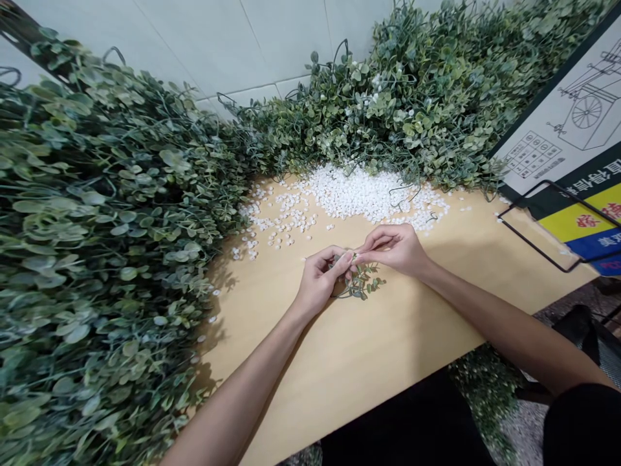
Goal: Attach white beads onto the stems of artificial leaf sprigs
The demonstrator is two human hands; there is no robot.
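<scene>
My left hand (323, 277) and my right hand (395, 248) meet over the middle of a light wooden table (369, 349). Both are pinched shut on one small green leafy sprig (361, 283), whose leaves hang just below the fingers and touch the tabletop. The fingertips of the two hands almost touch at the sprig's upper end. A heap of small white bead-like pieces (359, 194) lies on the table just beyond the hands.
Piles of artificial green sprigs cover the left side (97, 259) and the back (417, 103) of the table. A printed sign in a black wire stand (563, 149) stands at the right. More greenery (485, 388) lies on the floor below the table's near edge.
</scene>
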